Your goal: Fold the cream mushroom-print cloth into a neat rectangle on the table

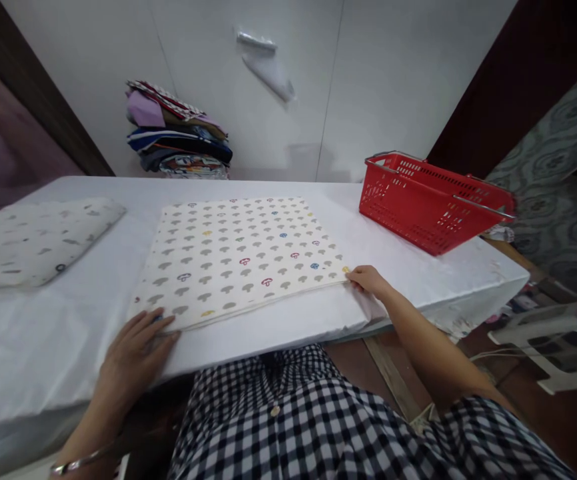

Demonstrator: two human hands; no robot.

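Note:
A white cloth (238,247) printed with grey, red, blue and yellow mushrooms lies spread in a folded rectangle on the table. Its layered near edge runs between my two hands. My left hand (136,347) rests on the near left corner, fingers stretched out over the fabric. At the near right corner, my right hand (367,279) has its fingers closed in a pinch on the cloth's edge. The underside of the cloth is hidden.
A red plastic basket (408,203) stands on the white-covered table (278,340) at the right. Another printed cloth (38,240) lies at the left. Behind the table is a stack of folded fabrics (181,133). A white stool (558,340) stands on the floor at right.

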